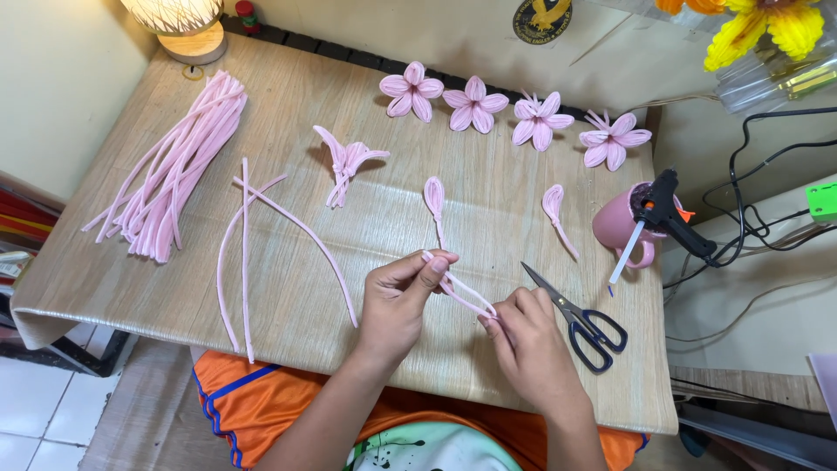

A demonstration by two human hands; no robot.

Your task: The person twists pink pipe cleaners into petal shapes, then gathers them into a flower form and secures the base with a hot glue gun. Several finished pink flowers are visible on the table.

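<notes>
A folded pink pipe cleaner (462, 290) is stretched between the person's two hands just above the near part of the wooden table (288, 288), its long axis slanting from upper left down to lower right, the two fuzzy strands lying close together like a narrow loop. The left hand (397, 301) comes up from below with the wrist bent, thumb and forefinger pressed together on the upper left end of the strand. The right hand (527, 336) lies lower and to the right, knuckles up, its fingertips pinched shut on the lower right end. Just right of that hand, black-handled scissors (580, 318) rest on the table, blades closed and pointing up and left. Beyond the hands lie two finished petal loops (434, 199) on thin stems, a half-made cluster of petals (347, 161), and a row of four five-petalled pink flowers (475, 105) along the far edge. A bundle of straight pink pipe cleaners (174, 166) sits at the far left, with a few loose curved ones (248, 253) nearer. A black glue gun (667, 214) stands in a pink mug (615, 227) at the right.
</notes>
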